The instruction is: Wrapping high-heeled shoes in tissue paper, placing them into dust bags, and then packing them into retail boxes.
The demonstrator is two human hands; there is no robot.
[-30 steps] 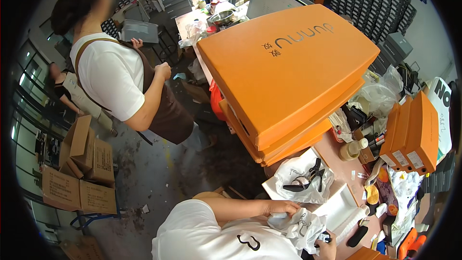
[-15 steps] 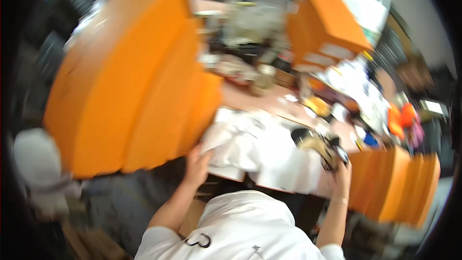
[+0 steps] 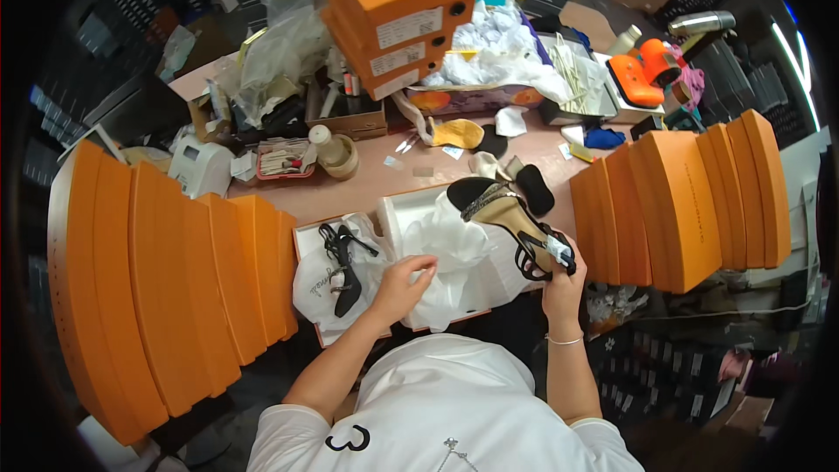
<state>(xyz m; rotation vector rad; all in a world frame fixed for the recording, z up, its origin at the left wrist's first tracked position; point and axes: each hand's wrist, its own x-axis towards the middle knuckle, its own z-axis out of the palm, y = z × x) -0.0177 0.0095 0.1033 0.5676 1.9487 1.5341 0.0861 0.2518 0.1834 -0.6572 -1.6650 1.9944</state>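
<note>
My right hand [image 3: 562,287] grips a black high-heeled sandal [image 3: 505,215] by its strap and heel end. The sandal has a beige insole, a glittery toe band and a whitish wrapped bit near the hand. My left hand [image 3: 405,288] hovers, fingers loosely apart, beside white tissue paper [image 3: 450,245] in an open white shoe box [image 3: 404,210]. Left of it, a black strappy heeled shoe [image 3: 347,284] lies on white printed paper in the orange-edged box part [image 3: 306,236]. A black sole-shaped piece [image 3: 535,190] shows just beyond the held sandal.
Stacks of orange shoe boxes flank me, one left [image 3: 175,280] and one right [image 3: 677,210]. More orange boxes [image 3: 398,0] stand at the back. Beyond the open box are a cream bottle [image 3: 328,147], a red basket [image 3: 284,164] and an orange tape dispenser [image 3: 642,79].
The view has swung and steadied. My left hand has moved from beside the left box stack to the tissue paper. My right hand still holds the sandal, which now shows clearly.
</note>
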